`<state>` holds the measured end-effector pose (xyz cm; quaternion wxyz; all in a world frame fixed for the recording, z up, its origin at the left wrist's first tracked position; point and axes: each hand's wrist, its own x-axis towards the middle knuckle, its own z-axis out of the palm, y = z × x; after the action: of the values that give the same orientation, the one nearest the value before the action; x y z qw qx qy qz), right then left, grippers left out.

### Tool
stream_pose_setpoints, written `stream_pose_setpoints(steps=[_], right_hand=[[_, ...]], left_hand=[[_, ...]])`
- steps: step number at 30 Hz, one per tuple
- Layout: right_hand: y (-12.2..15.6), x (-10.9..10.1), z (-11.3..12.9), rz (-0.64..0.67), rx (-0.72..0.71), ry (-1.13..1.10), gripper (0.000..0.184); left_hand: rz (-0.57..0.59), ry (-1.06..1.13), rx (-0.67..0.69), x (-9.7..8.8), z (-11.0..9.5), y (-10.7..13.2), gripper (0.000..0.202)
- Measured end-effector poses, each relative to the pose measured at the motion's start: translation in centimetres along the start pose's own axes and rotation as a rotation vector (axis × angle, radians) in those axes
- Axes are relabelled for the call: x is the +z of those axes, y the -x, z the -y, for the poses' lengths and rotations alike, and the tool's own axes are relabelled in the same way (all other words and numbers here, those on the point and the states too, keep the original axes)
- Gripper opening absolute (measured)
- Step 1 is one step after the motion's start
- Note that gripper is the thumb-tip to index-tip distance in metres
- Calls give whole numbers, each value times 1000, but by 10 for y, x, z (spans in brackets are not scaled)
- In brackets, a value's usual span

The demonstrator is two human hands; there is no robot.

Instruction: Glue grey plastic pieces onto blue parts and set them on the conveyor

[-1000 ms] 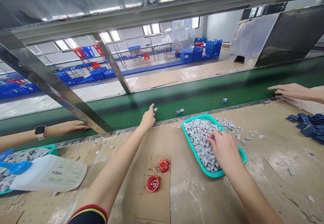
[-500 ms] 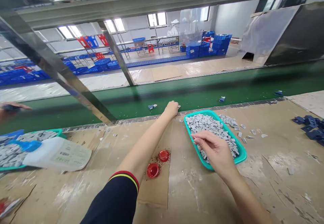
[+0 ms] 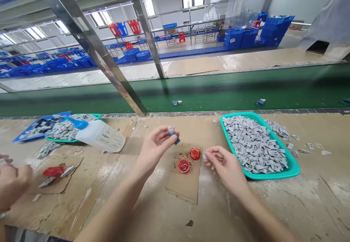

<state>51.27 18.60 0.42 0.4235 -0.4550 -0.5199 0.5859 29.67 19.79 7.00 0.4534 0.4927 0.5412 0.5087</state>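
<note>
Between the thumb and fingers of my left hand [image 3: 156, 148] is a small dark-blue plastic part [image 3: 175, 137] with a light grey piece at its top. My right hand [image 3: 225, 163] is closed in a pinch on a small light grey plastic piece [image 3: 204, 157], just right of the red caps. The two red caps, one nearer [image 3: 183, 166] and one farther [image 3: 195, 154], rest on a stained cardboard piece [image 3: 182, 189]; the nearer holds liquid. Beside my right hand stands a turquoise basket [image 3: 294, 169] heaped with grey plastic pieces [image 3: 255, 143].
A green conveyor belt [image 3: 218, 89] runs along the back, carrying blue-and-grey parts [image 3: 177, 102]. A white bottle [image 3: 101, 136] lies tilted on a basket at left. Another person's hand [image 3: 13, 180] works at far left. A metal post [image 3: 95, 52] slants down to the table's edge.
My left hand has come back from the belt's edge, now showing the blue part. My right hand has moved from over the basket to beside the red caps. The view has shifted left.
</note>
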Motion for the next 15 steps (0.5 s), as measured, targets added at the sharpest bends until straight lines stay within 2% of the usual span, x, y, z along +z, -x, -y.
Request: stream_pose_setpoints(steps=[3, 6, 9, 15], right_hand=[[-8, 4, -7, -34, 97, -78, 38], [-14, 9, -7, -33, 146, -81, 39], [-16, 15, -5, -24, 159, -67, 38], [-19, 23, -8, -23, 143, 16, 38]], left_hand=[[-192, 121, -99, -15, 12, 44, 29], [-311, 251, -183, -13, 26, 70, 31], [-386, 349, -231, -3, 35, 80, 35], [-381, 404, -219, 2, 39, 76, 33]])
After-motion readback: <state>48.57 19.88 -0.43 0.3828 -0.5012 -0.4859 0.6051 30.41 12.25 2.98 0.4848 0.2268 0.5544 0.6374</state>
